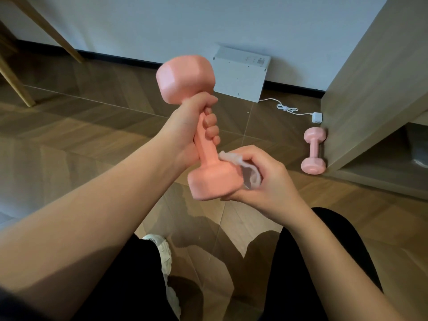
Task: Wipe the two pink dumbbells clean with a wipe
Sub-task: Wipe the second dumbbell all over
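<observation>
I hold one pink dumbbell [185, 77] nearly upright in mid-air. My left hand [187, 126] grips its handle, fingers curled round it. My right hand [261, 177] holds a crumpled white wipe [234, 159] and presses it against the side of the dumbbell's lower head. The second pink dumbbell [313, 150] lies on the wooden floor at the right, against the base of a cabinet, untouched.
A white flat box [240, 75] leans on the wall behind, with a white cable and plug [316, 117] beside it. A wooden cabinet [375, 93] stands at the right, chair legs [16, 84] at the left. My knees and a white shoe [162, 251] are below.
</observation>
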{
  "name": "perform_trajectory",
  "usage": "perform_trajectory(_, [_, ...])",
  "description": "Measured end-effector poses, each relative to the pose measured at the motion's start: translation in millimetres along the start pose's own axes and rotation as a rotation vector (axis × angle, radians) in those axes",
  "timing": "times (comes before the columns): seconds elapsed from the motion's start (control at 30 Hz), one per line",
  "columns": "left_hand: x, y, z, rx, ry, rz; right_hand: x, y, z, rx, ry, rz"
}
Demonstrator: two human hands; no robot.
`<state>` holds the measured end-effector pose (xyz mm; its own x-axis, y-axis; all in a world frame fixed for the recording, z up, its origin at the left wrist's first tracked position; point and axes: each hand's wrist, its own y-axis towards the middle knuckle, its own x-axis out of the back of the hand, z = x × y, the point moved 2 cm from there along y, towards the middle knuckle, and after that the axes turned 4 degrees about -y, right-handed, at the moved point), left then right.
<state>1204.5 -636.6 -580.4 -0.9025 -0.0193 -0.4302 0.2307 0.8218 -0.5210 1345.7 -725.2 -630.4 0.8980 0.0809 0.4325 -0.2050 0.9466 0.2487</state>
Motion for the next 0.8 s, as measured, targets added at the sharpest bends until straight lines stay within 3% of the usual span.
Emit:
perform_trajectory(0.1, [2, 0, 4, -0.036, 0.113, -0.029, -7, -2, 1, 0.131, -0.182, 0.028])
perform_trajectory(0.27, [-5, -4, -4, 0.03, -0.11, 0.258, 14, -4, -4, -0.023, 0.184, 0.045])
perform_trajectory(0.37, [-9, -10, -5, 0.027, -0.237, 0.411, 20, -2, 0, -0.043, 0.286, 0.129])
perform_trajectory(0.43, [-11, -9, -4, 0.034, -0.203, 0.37, 20, -2, 1, -0.082, 0.262, 0.158])
perform_trajectory(0.63, [2, 5, -1, -0.15, 0.094, 0.001, 8, -1, 7, -0.063, -0.1, 0.24])
perform_trajectory(0.8, [2, 7, 0, -0.243, 0.16, -0.073, -3, 2, 11, -0.034, -0.234, 0.148])
